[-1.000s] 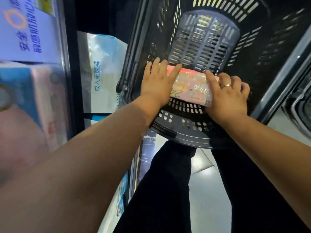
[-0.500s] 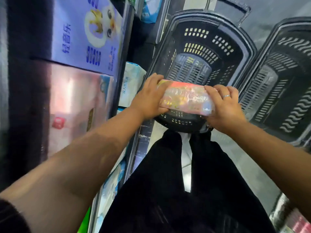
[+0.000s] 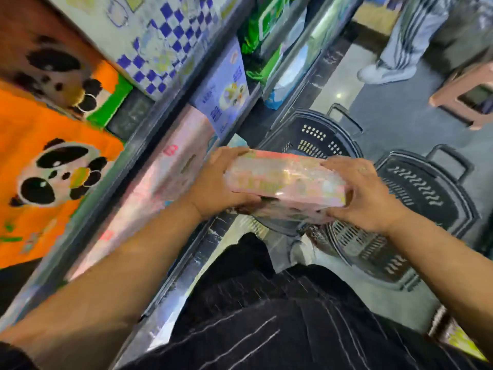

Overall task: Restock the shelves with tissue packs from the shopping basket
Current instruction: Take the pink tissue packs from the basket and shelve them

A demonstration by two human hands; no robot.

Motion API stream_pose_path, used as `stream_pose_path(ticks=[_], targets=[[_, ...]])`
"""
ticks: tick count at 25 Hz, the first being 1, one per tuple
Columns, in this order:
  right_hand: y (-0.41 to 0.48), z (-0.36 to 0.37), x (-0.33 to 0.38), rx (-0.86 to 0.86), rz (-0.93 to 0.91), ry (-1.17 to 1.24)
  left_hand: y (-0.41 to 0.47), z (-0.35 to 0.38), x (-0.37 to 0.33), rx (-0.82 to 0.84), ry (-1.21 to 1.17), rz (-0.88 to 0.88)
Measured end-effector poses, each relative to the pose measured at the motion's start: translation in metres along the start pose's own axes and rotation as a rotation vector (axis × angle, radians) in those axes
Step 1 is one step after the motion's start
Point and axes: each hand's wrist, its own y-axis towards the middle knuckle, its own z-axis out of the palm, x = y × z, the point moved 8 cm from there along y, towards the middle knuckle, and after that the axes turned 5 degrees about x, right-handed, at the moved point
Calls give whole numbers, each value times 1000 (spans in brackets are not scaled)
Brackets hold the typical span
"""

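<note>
Above the baskets [image 3: 314, 134] — a glossy pink tissue pack [image 3: 285, 182], gripped endwise.

glossy plastic-wrapped tissue pack [image 3: 285, 180], perforated black plastic basket [image 3: 314, 134], shiny metal shelf edge [image 3: 170, 297]

tissue pack [image 3: 285, 182]: pink, glossy, yellow print | first basket [image 3: 314, 134] behind it: black | second basket [image 3: 426, 188] right of it: black, wavy slots | trousers [image 3: 266, 321] below it: black, thin white stripes | panda pack [image 3: 53, 172] far left of it: orange, black-and-white panda | checked pack [image 3: 162, 33] above-left of it: blue-white checks
</note>
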Motion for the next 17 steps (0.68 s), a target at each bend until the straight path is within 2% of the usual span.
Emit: stream_pose_path(ticks=[4,10,13,15,17], targets=[[1,-21,24,63,-96,89,-56,-21,-15,-180,-166,-152],[0,-33,60,-17,-124,319,-133,-39,-35,-392,-420,-252],[-2,-18,78,105,-54,461,-177,-50,-36,-491,-468,-329],[-9,-1,96,225,-95,504,-207,-57,-32,-566,-505,-377],[-14,16,119,312,-160,519,-234,-58,-25,-619,-676,-389]])
